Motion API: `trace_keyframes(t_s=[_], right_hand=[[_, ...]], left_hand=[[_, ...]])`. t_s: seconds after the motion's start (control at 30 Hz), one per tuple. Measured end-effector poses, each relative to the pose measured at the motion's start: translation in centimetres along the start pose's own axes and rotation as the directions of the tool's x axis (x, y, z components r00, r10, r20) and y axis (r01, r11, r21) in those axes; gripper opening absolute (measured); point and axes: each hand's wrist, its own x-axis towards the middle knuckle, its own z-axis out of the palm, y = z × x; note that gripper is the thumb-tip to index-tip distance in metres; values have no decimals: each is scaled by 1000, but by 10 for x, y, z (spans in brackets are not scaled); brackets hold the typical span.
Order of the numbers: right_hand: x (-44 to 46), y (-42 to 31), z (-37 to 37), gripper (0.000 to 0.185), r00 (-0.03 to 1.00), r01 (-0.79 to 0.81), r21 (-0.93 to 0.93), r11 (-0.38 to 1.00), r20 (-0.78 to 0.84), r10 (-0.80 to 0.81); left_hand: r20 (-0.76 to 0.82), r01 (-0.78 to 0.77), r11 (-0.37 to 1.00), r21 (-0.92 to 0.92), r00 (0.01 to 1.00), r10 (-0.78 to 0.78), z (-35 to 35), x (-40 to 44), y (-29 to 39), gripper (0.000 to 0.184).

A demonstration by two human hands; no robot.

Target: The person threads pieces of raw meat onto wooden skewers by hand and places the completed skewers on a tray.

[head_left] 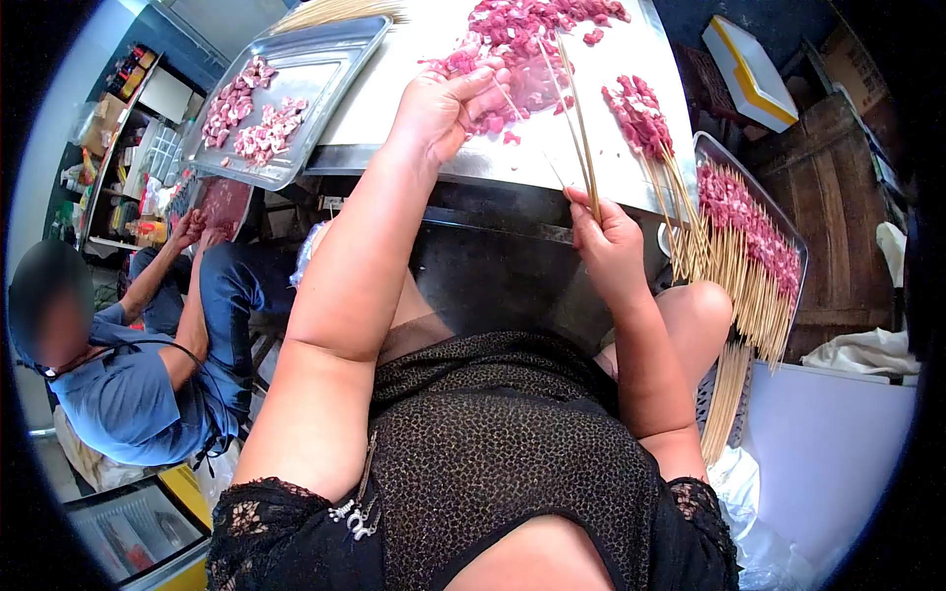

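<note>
My left hand [448, 108] reaches over the table at the near edge of a heap of raw, cut meat [537, 49]. Its thumb and fingers are pinched on a piece of meat, partly hidden by the fingers. Lower and to the right, my right hand [606, 241] is closed around several bamboo skewers [583, 128] that point up and away. One thin skewer slants from this hand toward my left fingertips; its middle fades against the bright tabletop. Beside the heap lie finished meat skewers [641, 116], their sticks hanging over the table edge.
A metal tray [330, 94] with two piles of meat pieces stands at the table's left. On the right, another tray [754, 222] holds rows of meat skewers. Bare sticks [727, 399] lie below it. A co-worker [138, 374] sits at the left, hands over a reddish tray.
</note>
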Motion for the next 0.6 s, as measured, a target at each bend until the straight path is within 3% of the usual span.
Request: trace_keyframes(t_s=[0.27,0.4,0.47,0.6], right_hand=[[-3,-2,-2,22,999,-35,9,999,0,35],[-3,0,-5,21,999,-45,41,998,8,45],[-3,-4,-8,21,1000,-27,-88,996,-16,26],[-2,1,-13,21,1000,-20,-76,997,-21,18]], left_hand=[[-119,-94,996,9,988,94,-2,2,3,28],[-47,-93,993,74,994,97,-3,3,3,26],[-27,-86,990,111,996,90,-4,3,3,25],[-3,-49,993,111,999,50,2,-2,7,22]])
